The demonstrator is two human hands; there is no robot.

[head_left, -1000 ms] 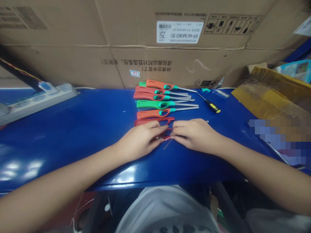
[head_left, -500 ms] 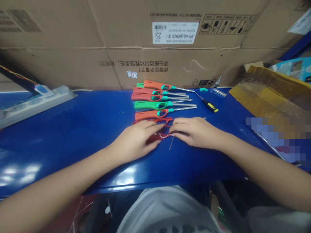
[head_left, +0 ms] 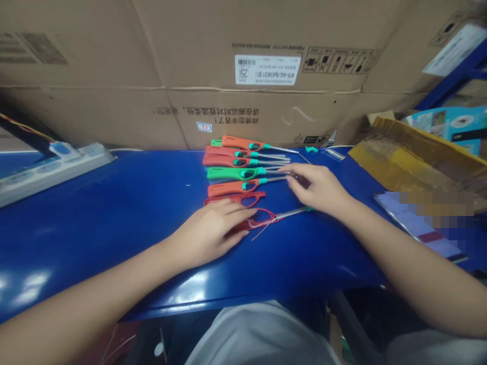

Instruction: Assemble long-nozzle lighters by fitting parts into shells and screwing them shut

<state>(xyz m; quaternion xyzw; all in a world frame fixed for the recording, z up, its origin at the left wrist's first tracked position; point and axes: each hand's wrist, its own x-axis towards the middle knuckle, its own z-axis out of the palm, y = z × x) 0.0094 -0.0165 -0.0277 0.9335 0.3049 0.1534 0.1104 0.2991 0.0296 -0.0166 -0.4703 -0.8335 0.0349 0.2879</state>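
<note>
My left hand (head_left: 216, 230) grips the rear of an opened red lighter body (head_left: 262, 217), from which thin wires and a metal tube (head_left: 292, 213) extend to the right. Just behind it, a separate red shell half (head_left: 249, 201) lies partly under my left fingers. My right hand (head_left: 317, 187) is over the tube ends of the finished-looking lighters, thumb and forefinger apart, with nothing visible between them. Several orange, red and green lighters lie in a row, among them a green one (head_left: 232, 174) and an orange one (head_left: 232, 188).
A white power strip (head_left: 57, 170) lies at the left. Cardboard (head_left: 114, 116) stands along the back. At the right are a yellow-taped carton (head_left: 399, 157) and a partly blurred flat device (head_left: 426, 228). A small turquoise piece (head_left: 311, 149) lies near the cardboard.
My right hand has left the red lighter body and moved up and right, its fingers now apart, covering the screwdriver. My left hand stays on the body. The view has shifted slightly.
</note>
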